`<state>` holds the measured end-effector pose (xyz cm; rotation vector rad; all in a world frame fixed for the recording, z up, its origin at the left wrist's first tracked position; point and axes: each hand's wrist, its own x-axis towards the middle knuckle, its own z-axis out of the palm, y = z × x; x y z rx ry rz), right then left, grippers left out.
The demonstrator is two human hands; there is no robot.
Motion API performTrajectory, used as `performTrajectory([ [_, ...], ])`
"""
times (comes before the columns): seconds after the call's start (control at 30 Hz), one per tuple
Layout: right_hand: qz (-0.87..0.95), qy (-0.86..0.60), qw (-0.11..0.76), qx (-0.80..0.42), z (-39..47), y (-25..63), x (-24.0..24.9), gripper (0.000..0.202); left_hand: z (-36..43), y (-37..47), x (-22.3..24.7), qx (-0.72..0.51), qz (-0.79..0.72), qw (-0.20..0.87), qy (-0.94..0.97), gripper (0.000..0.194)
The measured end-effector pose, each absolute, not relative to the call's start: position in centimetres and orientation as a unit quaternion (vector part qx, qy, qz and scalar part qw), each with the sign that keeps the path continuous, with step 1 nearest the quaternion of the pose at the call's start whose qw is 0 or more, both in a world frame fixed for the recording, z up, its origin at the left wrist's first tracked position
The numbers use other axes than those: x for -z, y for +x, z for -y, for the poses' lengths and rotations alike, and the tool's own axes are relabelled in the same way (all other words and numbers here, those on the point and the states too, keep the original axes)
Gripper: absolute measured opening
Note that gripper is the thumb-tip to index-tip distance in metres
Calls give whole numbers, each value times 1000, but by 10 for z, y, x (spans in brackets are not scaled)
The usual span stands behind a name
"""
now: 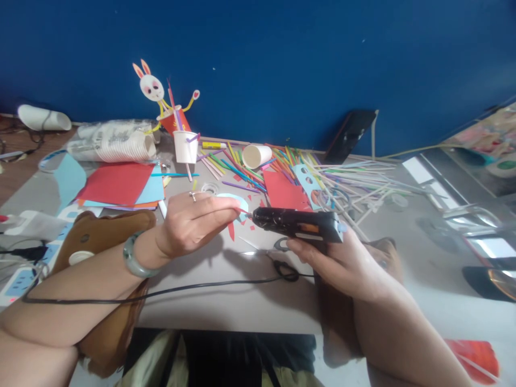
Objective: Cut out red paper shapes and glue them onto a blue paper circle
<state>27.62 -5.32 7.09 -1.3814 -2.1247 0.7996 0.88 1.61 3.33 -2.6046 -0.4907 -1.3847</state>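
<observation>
My right hand (342, 263) grips a black hot glue gun (298, 223) with its nozzle pointing left. My left hand (197, 220) pinches a small red piece (243, 210), probably paper, right at the nozzle tip; whether they touch I cannot tell. A light blue paper piece (231, 200) shows behind the left fingertips. Red paper scraps (231, 231) lie just below them. Under the glue gun are scissors (281, 244), partly hidden. The gun's black cord (209, 284) runs left across the table and over my left forearm.
Behind my hands lie colourful sticks (242, 174), a paper cup (257, 156) on its side and red paper (284, 189). A rabbit figure (152, 88) stands by a white cup (186, 148). Stacked cups (124, 145), coloured sheets (115, 183) and a power strip (20, 285) are at left.
</observation>
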Motion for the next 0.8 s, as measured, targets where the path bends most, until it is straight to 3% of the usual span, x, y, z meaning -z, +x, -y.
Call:
performTrajectory([
  [0.8,778,-504,246,-282,53,276,-72,21,-16,10,-35,466,150,74,-869,12],
])
